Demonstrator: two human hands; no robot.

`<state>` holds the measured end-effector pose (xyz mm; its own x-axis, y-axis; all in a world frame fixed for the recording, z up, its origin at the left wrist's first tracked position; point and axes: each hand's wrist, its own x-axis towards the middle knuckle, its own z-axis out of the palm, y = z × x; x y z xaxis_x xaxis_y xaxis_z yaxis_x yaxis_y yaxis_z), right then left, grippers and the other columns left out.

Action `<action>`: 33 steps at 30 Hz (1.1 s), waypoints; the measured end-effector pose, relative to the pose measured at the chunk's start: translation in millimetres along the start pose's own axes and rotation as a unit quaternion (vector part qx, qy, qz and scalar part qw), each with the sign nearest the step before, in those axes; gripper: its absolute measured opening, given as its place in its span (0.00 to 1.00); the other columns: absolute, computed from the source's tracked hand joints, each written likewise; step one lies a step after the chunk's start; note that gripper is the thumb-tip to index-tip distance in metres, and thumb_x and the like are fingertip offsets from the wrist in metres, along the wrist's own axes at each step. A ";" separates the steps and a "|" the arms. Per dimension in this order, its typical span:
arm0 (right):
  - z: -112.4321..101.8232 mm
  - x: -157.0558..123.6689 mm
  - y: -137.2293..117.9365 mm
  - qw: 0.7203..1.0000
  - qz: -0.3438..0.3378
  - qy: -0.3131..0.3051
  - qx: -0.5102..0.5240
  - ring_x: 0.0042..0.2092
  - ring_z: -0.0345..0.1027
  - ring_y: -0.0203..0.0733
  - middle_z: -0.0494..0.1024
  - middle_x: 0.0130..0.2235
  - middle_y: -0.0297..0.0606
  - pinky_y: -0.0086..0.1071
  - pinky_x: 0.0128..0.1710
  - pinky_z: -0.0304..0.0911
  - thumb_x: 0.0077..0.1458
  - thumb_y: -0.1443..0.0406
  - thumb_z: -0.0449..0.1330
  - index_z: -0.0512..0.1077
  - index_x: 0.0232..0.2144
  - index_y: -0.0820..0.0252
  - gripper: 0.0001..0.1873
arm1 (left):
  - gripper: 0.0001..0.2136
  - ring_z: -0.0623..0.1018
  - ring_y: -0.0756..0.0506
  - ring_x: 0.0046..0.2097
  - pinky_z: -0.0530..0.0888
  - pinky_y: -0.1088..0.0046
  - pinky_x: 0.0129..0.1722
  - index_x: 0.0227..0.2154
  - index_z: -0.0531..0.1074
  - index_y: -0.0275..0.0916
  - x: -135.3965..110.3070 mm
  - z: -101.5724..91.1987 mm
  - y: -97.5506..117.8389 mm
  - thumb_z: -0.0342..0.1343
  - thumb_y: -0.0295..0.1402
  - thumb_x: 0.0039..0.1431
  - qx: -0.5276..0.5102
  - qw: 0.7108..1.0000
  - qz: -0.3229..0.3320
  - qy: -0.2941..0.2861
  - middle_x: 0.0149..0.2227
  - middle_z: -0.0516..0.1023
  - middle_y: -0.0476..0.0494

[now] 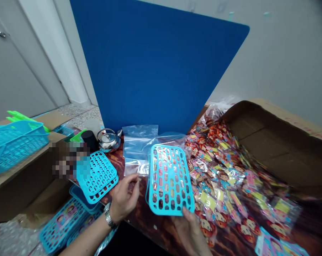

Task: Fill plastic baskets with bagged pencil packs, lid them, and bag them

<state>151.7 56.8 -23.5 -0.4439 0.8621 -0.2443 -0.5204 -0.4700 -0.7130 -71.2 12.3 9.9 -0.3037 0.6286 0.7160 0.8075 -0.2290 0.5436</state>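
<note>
A light-blue plastic basket [172, 179] with rows of oblong holes is tilted up in front of me, and pink and yellow shapes show through it. My right hand [189, 227] grips its lower edge, thumb on the near face and the other fingers behind. To its left, my left hand [126, 197] hangs just short of the basket, fingers half curled and apart, with nothing visible in them. A metal-band watch [110, 216] is on that wrist. Clear plastic bags [139, 144] lie behind the basket.
Packets with printed doll figures [222, 177] heap on the right by a cardboard box [257, 124]. Left are blue perforated pieces [100, 174], a kettle [109, 140], a black cup [89, 139] and baskets on a carton [19, 142]. A blue board [155, 64] stands behind.
</note>
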 end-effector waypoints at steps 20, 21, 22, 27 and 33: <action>16.7 -0.8 -0.9 0.999 -0.021 0.016 -0.020 0.53 0.65 0.52 0.72 0.53 0.39 0.49 0.51 0.62 0.51 0.55 0.62 0.60 0.57 0.48 0.32 | 0.15 0.76 0.46 0.39 0.73 0.68 0.39 0.46 0.68 0.40 -0.2 -5.3 5.5 0.49 0.20 0.56 -0.009 0.993 0.072 -0.091 0.37 0.77 0.41; 17.1 -0.3 -0.7 0.999 -0.025 0.021 -0.020 0.53 0.65 0.51 0.72 0.52 0.39 0.49 0.52 0.62 0.51 0.55 0.62 0.60 0.57 0.48 0.32 | 0.15 0.76 0.46 0.38 0.73 0.69 0.39 0.45 0.68 0.40 -2.6 -7.4 6.0 0.49 0.20 0.56 -0.017 0.993 0.072 -0.094 0.37 0.77 0.41; 17.1 0.0 -0.5 0.999 -0.028 0.023 -0.020 0.53 0.65 0.51 0.72 0.52 0.39 0.49 0.52 0.61 0.50 0.55 0.62 0.60 0.57 0.47 0.32 | 0.15 0.76 0.46 0.38 0.73 0.69 0.39 0.45 0.68 0.40 -5.6 -9.5 6.1 0.49 0.20 0.56 -0.030 0.992 0.069 -0.099 0.37 0.77 0.42; 15.2 -1.1 2.9 0.999 -0.025 -0.007 -0.024 0.55 0.63 0.52 0.70 0.54 0.41 0.50 0.53 0.60 0.51 0.56 0.62 0.58 0.58 0.48 0.34 | 0.11 0.76 0.44 0.44 0.73 0.68 0.44 0.42 0.73 0.42 -22.1 -17.2 4.2 0.53 0.27 0.56 -0.195 0.964 -0.116 -0.141 0.41 0.76 0.41; 31.1 -1.2 16.8 0.999 -0.041 -0.008 0.005 0.57 0.61 0.53 0.67 0.57 0.44 0.49 0.52 0.60 0.47 0.57 0.64 0.49 0.62 0.49 0.43 | 0.31 0.61 0.39 0.62 0.66 0.60 0.56 0.61 0.53 0.48 -23.9 -3.5 15.6 0.55 0.45 0.56 -0.527 0.720 -0.435 -0.117 0.62 0.59 0.41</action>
<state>120.8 42.0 -14.8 -0.4115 0.8946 -0.1745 -0.5622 -0.3998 -0.7239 -53.2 -8.9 2.8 -0.2689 0.9552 -0.1239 -0.5078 -0.0313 0.8609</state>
